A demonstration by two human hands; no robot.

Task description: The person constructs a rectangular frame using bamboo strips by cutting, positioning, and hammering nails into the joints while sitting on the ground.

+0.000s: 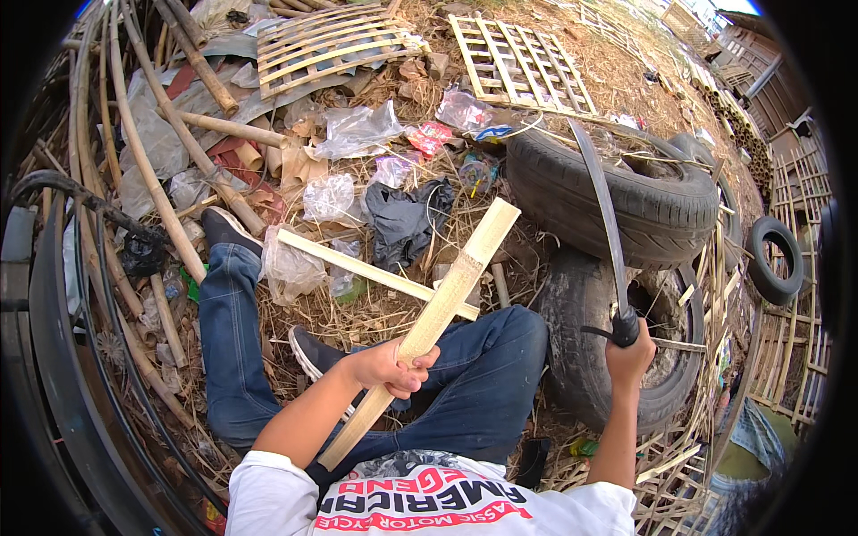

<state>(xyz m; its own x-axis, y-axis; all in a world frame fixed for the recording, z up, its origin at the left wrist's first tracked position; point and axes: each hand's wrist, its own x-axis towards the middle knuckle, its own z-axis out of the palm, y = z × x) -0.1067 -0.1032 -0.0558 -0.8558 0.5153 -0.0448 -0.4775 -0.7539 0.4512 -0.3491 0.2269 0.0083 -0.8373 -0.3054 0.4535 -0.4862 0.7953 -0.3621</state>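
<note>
Left hand [389, 366] grips a split bamboo slat [429, 326] angled up over the lap. Right hand [630, 348] fist-closed on a long curved blade [606, 214], raised. Seated outdoors on straw-littered ground [375, 313]; old tyres [617, 192] just right, plastic bags [353, 129], bamboo lattice panels [523, 62] beyond.

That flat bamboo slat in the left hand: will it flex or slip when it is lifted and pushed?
The bamboo slat looks stiff: it stays straight though held only by the left hand. Probably light, since one hand carries it. Its split edges look rough, so slipping seems unlikely.
</note>
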